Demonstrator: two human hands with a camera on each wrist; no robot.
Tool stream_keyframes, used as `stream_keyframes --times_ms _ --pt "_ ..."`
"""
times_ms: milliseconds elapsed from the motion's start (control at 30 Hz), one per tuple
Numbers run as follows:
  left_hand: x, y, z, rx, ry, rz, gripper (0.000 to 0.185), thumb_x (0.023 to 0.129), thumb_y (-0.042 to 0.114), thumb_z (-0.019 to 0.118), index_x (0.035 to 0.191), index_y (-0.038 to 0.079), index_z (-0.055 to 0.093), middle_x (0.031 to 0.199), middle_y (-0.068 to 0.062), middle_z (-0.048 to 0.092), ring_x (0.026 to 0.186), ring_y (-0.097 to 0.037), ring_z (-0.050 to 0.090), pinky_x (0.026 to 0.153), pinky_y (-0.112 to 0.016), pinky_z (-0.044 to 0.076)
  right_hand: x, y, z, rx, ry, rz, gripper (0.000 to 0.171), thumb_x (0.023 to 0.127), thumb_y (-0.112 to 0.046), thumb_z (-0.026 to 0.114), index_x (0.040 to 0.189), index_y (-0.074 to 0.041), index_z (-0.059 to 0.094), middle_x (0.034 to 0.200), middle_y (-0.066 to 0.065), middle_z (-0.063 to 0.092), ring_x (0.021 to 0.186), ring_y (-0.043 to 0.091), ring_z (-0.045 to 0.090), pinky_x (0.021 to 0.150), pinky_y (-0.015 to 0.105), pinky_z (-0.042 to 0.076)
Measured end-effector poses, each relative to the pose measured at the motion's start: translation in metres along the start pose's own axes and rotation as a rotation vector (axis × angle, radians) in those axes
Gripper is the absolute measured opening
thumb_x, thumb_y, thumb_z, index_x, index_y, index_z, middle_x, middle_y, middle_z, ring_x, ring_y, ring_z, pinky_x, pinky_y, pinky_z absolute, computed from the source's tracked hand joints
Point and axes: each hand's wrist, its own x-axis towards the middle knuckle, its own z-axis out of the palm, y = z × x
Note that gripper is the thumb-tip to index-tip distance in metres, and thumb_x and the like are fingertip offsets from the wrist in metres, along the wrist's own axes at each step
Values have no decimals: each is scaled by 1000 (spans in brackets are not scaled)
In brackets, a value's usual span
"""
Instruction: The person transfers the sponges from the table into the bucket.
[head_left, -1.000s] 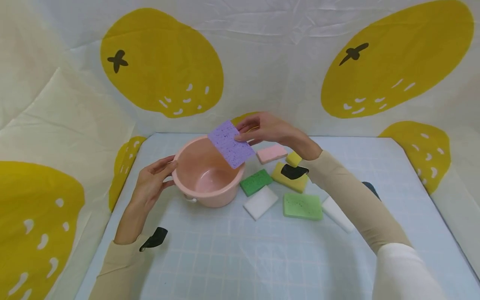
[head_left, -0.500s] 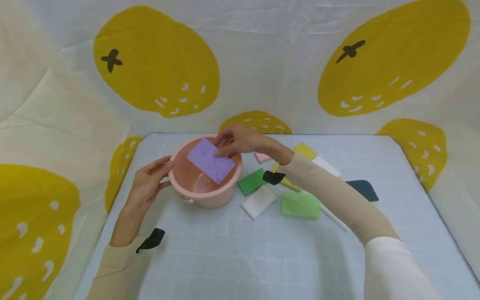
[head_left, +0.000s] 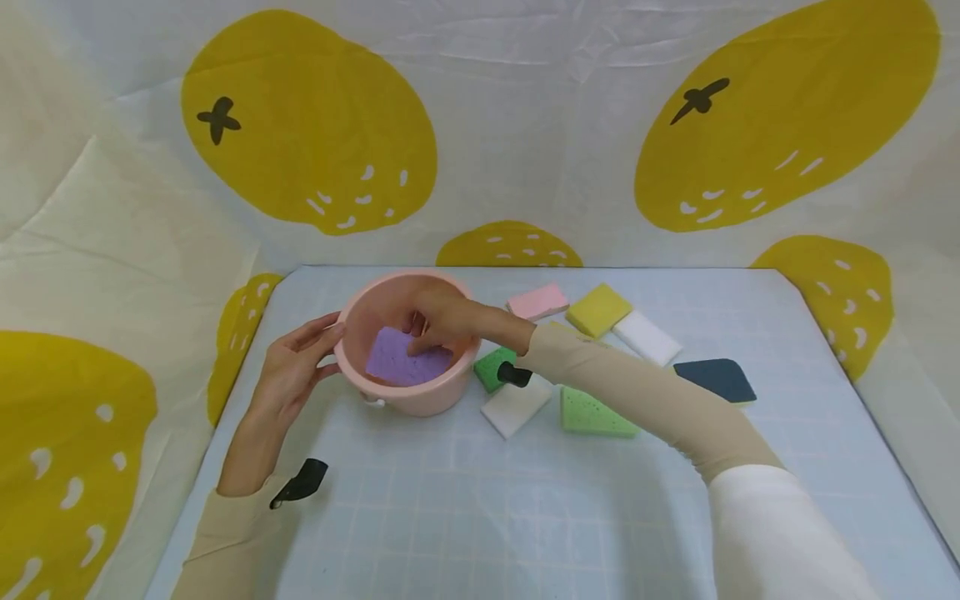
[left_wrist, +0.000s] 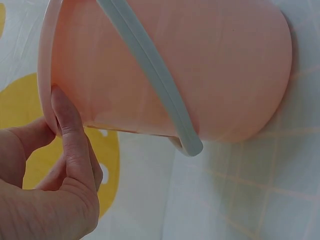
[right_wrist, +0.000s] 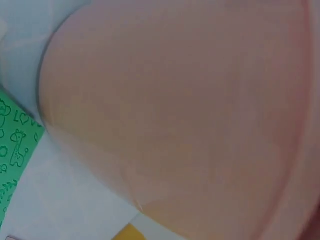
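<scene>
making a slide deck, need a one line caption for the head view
Right hand lowers a purple sponge into a pink bucket steadied by the left hand, other sponges alongside.

Loads of sponges scattered on the pale blue grid mat [head_left: 465, 517]: a pink one [head_left: 537, 301], a yellow one [head_left: 597, 310] and a white one [head_left: 647, 337] along the back, a dark blue one [head_left: 714, 379] off to the right, and a dark green [head_left: 489, 369], another white [head_left: 514, 407] and a light green [head_left: 592, 414] nearer the front. Lemon-print cloth [head_left: 315, 125] hangs behind.
</scene>
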Motion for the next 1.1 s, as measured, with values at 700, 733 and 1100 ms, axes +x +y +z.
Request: stream_keyframes --times_ms 700,733,1100 --pt "0 1 5 -2 -3 17 72 85 42 82 145 10 58 121 3 68 98 -13 65 81 -25 60 7 -5 27 3 -160 432 18 98 -3 66 116 -4 66 103 5 62 93 18 58 78 22 53" --pt "-1 1 5 -2 -6 18 72 85 42 82 145 10 58 121 3 68 98 -13 65 81 -25 60 7 -5 26 11 -164 439 19 99 -3 66 118 -4 66 104 5 62 94 18 58 78 22 53" --pt "-3 0 3 -16 0 14 70 87 40 82 145 10 58 120 4 68 96 -12 65 79 -24 60 0 -6 12 -174 -88 124 19 101 -13 66 114 0 68 101 8 67 90 18 60 83 24 52"
